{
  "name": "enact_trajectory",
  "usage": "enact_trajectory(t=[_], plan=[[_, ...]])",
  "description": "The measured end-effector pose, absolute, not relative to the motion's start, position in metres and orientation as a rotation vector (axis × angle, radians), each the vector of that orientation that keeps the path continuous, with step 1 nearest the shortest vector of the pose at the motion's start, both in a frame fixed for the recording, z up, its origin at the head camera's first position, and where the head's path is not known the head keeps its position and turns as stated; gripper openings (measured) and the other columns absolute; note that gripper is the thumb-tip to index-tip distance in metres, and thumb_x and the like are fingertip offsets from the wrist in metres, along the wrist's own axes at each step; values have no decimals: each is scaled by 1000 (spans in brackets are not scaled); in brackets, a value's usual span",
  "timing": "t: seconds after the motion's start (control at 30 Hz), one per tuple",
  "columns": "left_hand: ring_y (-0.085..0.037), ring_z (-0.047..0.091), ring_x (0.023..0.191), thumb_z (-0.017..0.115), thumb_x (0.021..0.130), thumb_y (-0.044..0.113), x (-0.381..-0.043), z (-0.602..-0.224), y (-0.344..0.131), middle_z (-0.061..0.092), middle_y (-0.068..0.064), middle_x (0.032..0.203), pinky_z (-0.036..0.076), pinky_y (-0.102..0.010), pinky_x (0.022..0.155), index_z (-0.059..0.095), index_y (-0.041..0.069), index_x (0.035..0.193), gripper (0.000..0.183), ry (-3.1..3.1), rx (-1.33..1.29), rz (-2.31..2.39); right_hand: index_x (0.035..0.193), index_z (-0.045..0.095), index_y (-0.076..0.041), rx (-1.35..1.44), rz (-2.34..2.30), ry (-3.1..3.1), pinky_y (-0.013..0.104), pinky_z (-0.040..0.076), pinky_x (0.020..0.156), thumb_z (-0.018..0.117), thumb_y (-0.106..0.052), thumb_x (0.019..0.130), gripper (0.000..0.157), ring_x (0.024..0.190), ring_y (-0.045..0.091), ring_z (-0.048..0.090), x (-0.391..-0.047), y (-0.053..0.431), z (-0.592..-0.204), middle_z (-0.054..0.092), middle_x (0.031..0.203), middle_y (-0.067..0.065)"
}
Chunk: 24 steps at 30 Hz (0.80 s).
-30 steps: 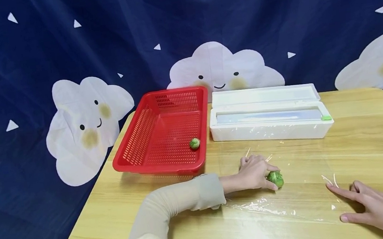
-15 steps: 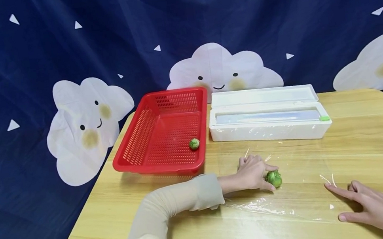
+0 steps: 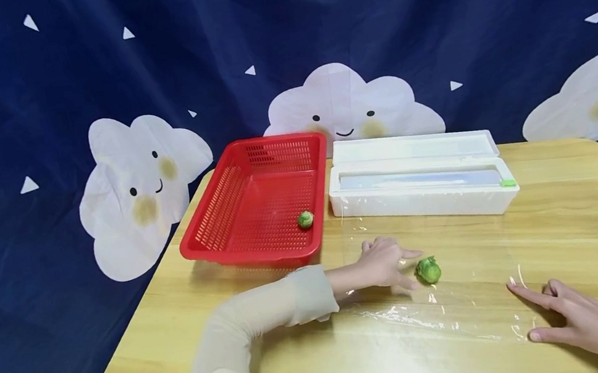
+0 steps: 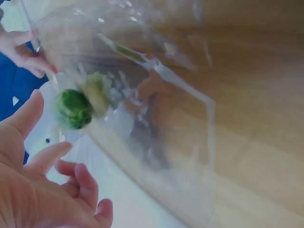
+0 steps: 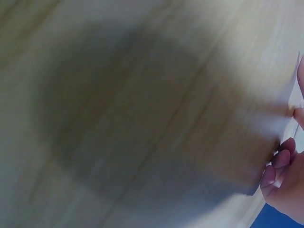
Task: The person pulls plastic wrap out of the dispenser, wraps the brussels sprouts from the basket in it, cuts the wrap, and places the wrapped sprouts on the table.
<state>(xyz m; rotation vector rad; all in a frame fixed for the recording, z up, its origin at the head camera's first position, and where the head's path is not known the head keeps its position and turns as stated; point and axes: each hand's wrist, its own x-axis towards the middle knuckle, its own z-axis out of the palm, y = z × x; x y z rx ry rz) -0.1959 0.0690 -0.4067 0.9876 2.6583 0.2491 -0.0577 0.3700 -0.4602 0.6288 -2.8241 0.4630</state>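
A green Brussels sprout [image 3: 428, 271] sits on a sheet of clear cling film [image 3: 476, 289] spread over the table. My left hand [image 3: 381, 263] is just left of the sprout, thumb and index finger spread apart with nothing between them. The left wrist view shows a gap between that hand [image 4: 52, 185] and the sprout [image 4: 74, 109]. At the film's right edge lies my right hand [image 3: 587, 322]; its index fingertip and thumb touch the film's edge area, and the other fingers are bent. In the right wrist view only part of the right hand [image 5: 287, 183] appears.
Behind the film stands a long white cling film box [image 3: 418, 201], lid raised, with a green slider [image 3: 508, 182] at its right end. To its left is a red perforated basket [image 3: 254, 257] with another sprout [image 3: 305, 220] inside. A dark blue curtain [image 3: 234, 26] hangs behind the table.
My left hand has let go of the sprout and drawn back to the left. The sprout stays on the film. My right hand keeps nearly the same place.
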Motion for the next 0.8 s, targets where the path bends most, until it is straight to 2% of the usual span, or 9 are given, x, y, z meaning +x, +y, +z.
enact_trajectory(t=[0.1, 0.23, 0.33, 0.47, 0.57, 0.8], plan=[[-7, 36, 80, 73, 68, 45, -193, -400, 54, 51, 14, 88, 27, -24, 74, 51, 39, 125, 62, 2641, 1002, 237, 137, 44, -22, 637, 444, -2824, 15, 16, 47, 81, -32, 58, 87, 62, -6, 14, -57, 372, -460, 22, 76, -15], [-7, 37, 82, 74, 70, 37, -183, -395, 25, 54, 12, 96, 29, -25, 76, 62, 32, 116, 48, 2627, 1041, 179, 136, 44, -21, 636, 428, -2822, 15, 17, 48, 82, -31, 58, 87, 62, -6, 15, -54, 373, -459, 24, 77, -15], [-9, 37, 84, 75, 69, 36, -176, -397, 5, 51, 9, 88, 31, -26, 76, 68, 29, 104, 37, 2634, 1095, 114, 137, 43, -18, 636, 448, -2828, 15, 18, 47, 81, -29, 59, 87, 61, -6, 16, -52, 374, -458, 25, 76, -15], [-11, 40, 87, 76, 68, 36, -173, -403, -14, 52, 8, 87, 32, -29, 76, 72, 29, 88, 22, 2659, 1134, 23, 136, 44, -13, 657, 452, -2807, 14, 19, 47, 81, -25, 60, 86, 61, -6, 18, -52, 374, -456, 28, 77, -15], [-12, 42, 87, 77, 68, 35, -173, -407, -23, 53, 7, 85, 33, -28, 73, 72, 29, 88, 21, 2658, 1123, -5, 135, 44, -12, 673, 437, -2775, 14, 19, 47, 82, -25, 59, 86, 61, -7, 17, -53, 374, -455, 29, 76, -16], [-11, 39, 83, 79, 66, 31, -168, -407, -40, 51, 8, 83, 29, -24, 66, 69, 29, 106, 41, 2604, 1090, 37, 139, 38, -13, 627, 398, -2838, 20, 19, 53, 79, -26, 66, 85, 65, -7, 25, -48, 371, -453, 35, 78, -20]])
